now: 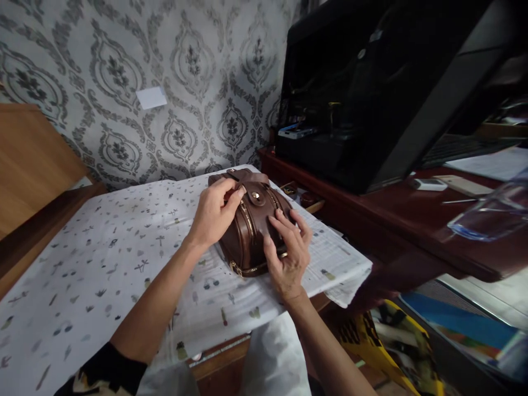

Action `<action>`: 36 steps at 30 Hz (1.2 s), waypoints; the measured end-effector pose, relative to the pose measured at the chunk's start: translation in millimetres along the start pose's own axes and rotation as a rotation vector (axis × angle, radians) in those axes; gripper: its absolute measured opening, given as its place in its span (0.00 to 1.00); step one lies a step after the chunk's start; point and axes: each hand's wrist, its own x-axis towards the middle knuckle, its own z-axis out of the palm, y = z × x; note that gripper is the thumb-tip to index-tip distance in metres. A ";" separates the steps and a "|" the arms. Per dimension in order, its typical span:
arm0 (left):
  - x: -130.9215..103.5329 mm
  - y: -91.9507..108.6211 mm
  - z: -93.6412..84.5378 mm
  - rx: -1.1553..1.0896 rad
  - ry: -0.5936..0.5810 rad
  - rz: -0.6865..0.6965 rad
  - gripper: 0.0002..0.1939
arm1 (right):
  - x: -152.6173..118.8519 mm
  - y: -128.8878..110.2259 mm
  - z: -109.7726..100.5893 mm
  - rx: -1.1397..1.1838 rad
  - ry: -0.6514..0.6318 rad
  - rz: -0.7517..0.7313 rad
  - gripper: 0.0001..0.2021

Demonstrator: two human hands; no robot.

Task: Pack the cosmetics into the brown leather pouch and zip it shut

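Note:
A brown leather bag (264, 242) with gold zippers and a top handle (251, 177) rests on the cloth-covered table. My left hand (216, 212) is at its upper left side, thumb and forefinger pinched at the upper end of a gold zipper (248, 219); the fingers hide the pull itself. Against the front right of the bag lies my right hand (290, 256), its fingers apart and touching the leather. A round metal stud (256, 195) shows on a strap between the hands. Another zipper (247, 271) runs along the bag's lower edge.
A white printed cloth (124, 264) covers the table. To the right stands a dark wooden desk (396, 220) with a large black screen (355, 99) and a clear plastic container (487, 214). Below it is a yellow-and-black bag (391, 341). Patterned wallpaper (185, 82) lies behind.

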 end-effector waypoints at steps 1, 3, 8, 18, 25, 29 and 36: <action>-2.9 2.1 1.3 0.031 0.016 0.024 0.06 | -0.2 -0.7 -0.8 0.011 0.000 0.019 0.18; -12.4 8.3 5.8 0.189 0.099 0.107 0.08 | -0.8 -1.4 -2.5 0.036 0.004 0.074 0.20; -46.9 21.3 23.8 0.575 0.113 0.633 0.05 | -3.0 0.2 -5.1 0.147 0.013 0.129 0.21; -66.6 0.2 41.1 0.669 0.046 0.787 0.15 | 22.8 12.5 -4.9 0.050 0.099 0.143 0.13; -68.4 -9.4 45.7 0.690 0.061 0.807 0.16 | 84.8 30.0 -1.6 0.085 -0.124 0.068 0.09; -67.7 -11.4 47.7 0.705 0.082 0.803 0.15 | 103.7 34.2 7.6 0.336 -0.146 0.264 0.11; -66.0 -12.7 49.6 0.700 0.101 0.818 0.15 | 116.1 35.0 16.9 0.518 -0.138 0.442 0.13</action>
